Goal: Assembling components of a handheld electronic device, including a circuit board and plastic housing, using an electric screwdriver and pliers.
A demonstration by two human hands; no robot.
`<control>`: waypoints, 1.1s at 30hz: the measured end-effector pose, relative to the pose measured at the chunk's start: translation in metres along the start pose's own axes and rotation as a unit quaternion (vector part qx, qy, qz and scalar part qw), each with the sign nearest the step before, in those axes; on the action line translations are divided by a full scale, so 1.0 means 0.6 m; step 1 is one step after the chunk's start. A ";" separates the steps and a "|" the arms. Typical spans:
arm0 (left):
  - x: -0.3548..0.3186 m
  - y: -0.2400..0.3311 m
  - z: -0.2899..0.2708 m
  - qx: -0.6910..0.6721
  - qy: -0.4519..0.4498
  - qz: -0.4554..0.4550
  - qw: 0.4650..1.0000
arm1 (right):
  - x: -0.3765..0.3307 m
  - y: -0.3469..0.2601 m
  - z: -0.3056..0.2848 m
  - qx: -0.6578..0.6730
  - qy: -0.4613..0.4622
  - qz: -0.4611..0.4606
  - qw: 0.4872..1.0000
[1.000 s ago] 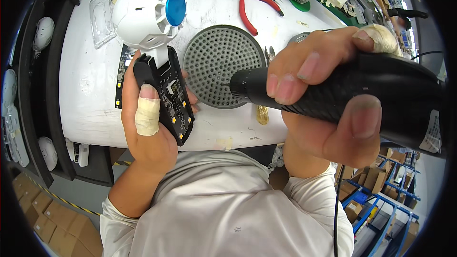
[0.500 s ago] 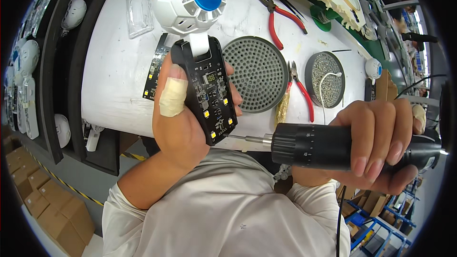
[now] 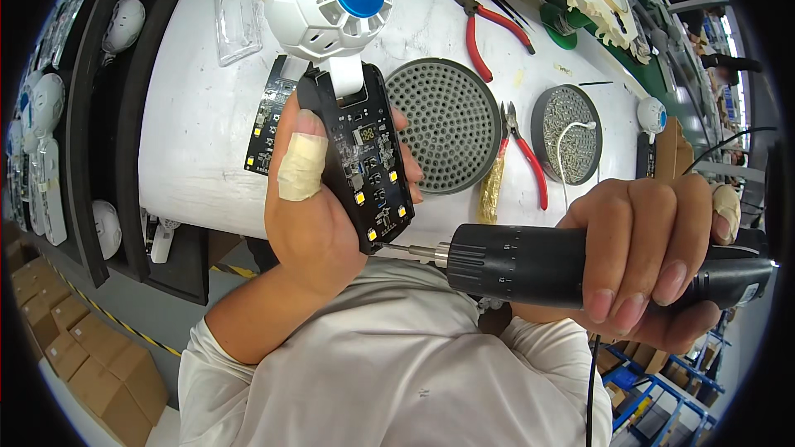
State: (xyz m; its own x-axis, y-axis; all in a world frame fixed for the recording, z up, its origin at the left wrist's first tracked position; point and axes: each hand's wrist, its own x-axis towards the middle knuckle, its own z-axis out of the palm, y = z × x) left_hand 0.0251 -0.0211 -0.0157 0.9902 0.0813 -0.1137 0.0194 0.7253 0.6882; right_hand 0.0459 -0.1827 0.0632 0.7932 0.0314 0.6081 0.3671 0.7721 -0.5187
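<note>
My left hand [image 3: 310, 215], its thumb wrapped in pale tape, is closed around a black device body with an exposed circuit board [image 3: 377, 167]. A white vented round head with a blue disc [image 3: 327, 12] is joined to its upper end. My right hand [image 3: 642, 257] grips a black electric screwdriver [image 3: 517, 265], held almost level. Its bit reaches the board's lower corner, beside a yellow-white LED; whether a screw sits under the tip is too small to tell. Behind my left hand lies another circuit board [image 3: 267, 120], partly hidden.
On the white table [image 3: 195, 132] lie a grey perforated round tray [image 3: 447, 128], a round dish of screws [image 3: 567, 108] with a white cable across it, and two red-handled pliers [image 3: 476, 21], [image 3: 523, 153]. A clear plastic shell [image 3: 238, 21] rests far left; a dark rack [image 3: 87, 116] stands beyond the left edge.
The screwdriver has moved left and slightly down, bringing its bit from just off the board's edge onto the lower corner. My left hand and the device have barely moved.
</note>
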 end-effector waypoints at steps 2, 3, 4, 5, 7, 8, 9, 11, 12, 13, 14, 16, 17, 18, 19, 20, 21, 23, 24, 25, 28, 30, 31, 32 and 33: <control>-0.001 0.000 -0.001 0.001 -0.002 0.003 1.000 | -0.002 0.002 0.000 -0.001 -0.002 0.001 1.000; -0.001 0.000 -0.001 0.002 -0.003 0.003 1.000 | -0.003 0.003 -0.001 -0.002 -0.004 0.001 1.000; -0.001 0.000 -0.001 -0.002 -0.001 0.002 1.000 | -0.004 0.003 -0.001 -0.004 -0.006 0.002 1.000; -0.001 0.000 -0.001 -0.005 0.002 0.002 1.000 | -0.005 0.005 -0.001 -0.003 -0.006 0.002 1.000; -0.002 -0.001 -0.001 -0.008 0.006 0.003 1.000 | -0.006 0.009 0.001 -0.008 -0.005 -0.003 1.000; -0.003 -0.001 -0.002 -0.007 0.007 0.007 1.000 | -0.007 0.010 0.001 -0.010 -0.004 -0.006 1.000; -0.004 -0.001 -0.003 -0.005 0.009 0.010 1.000 | -0.007 0.010 0.001 -0.008 -0.004 -0.006 1.000; -0.003 -0.003 -0.001 -0.005 0.006 0.010 1.000 | -0.008 0.005 -0.001 -0.021 -0.012 0.000 1.000; -0.003 -0.005 -0.001 -0.005 0.007 0.011 1.000 | -0.009 0.004 -0.001 -0.028 -0.016 0.003 0.999; -0.002 -0.006 -0.001 -0.005 0.007 0.012 1.000 | -0.008 0.003 -0.002 -0.030 -0.016 0.002 0.999; -0.002 -0.008 -0.001 -0.004 0.008 0.012 1.000 | -0.008 0.002 -0.003 -0.034 -0.024 0.004 0.999; -0.004 -0.008 -0.002 -0.001 0.014 0.020 1.000 | -0.008 0.005 -0.004 -0.032 -0.044 0.011 0.998; -0.005 -0.008 -0.002 0.001 0.018 0.025 1.000 | -0.008 0.006 -0.004 -0.031 -0.045 0.010 0.998; -0.006 -0.007 -0.002 0.003 0.023 0.030 0.999 | -0.008 0.008 -0.005 -0.027 -0.048 0.012 0.998; -0.007 -0.007 -0.002 0.004 0.023 0.031 0.999 | -0.008 0.010 -0.005 -0.024 -0.052 0.013 0.998; -0.007 -0.008 -0.001 0.004 0.029 0.031 0.999 | -0.009 0.010 -0.006 -0.023 -0.055 0.013 0.998; -0.007 -0.009 0.000 0.004 0.034 0.030 0.999 | -0.009 0.011 -0.006 -0.024 -0.055 0.012 0.998; -0.006 -0.009 0.001 0.004 0.039 0.029 0.999 | -0.009 0.013 -0.007 -0.021 -0.068 0.011 0.997; -0.006 -0.010 0.001 0.005 0.041 0.021 0.999 | -0.010 0.013 -0.008 -0.020 -0.074 0.010 0.997; -0.006 -0.008 0.000 0.007 0.043 0.014 0.999 | -0.011 0.014 -0.007 -0.019 -0.074 0.009 0.997; -0.006 -0.006 0.001 0.011 0.048 0.004 0.999 | -0.015 0.017 -0.005 -0.024 -0.075 0.002 0.997; -0.006 -0.005 0.003 0.014 0.056 -0.002 0.998 | -0.013 0.018 -0.008 -0.017 -0.084 0.008 0.996; -0.006 -0.004 0.003 0.015 0.057 0.000 0.998 | -0.011 0.019 -0.010 -0.012 -0.093 0.015 0.995; -0.006 -0.005 0.004 0.026 0.063 0.008 0.998 | -0.010 0.021 -0.011 -0.006 -0.102 0.022 0.995; -0.006 -0.006 0.003 0.037 0.070 0.017 0.997 | -0.010 0.023 -0.011 -0.004 -0.103 0.022 0.994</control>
State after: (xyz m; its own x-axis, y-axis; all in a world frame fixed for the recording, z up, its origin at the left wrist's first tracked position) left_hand 0.0217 -0.0253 -0.0163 0.9616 0.2031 -0.1844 0.0016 0.6680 0.7441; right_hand 0.0489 -0.1765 0.0485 0.6919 0.1949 0.6952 0.3398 0.7616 -0.5518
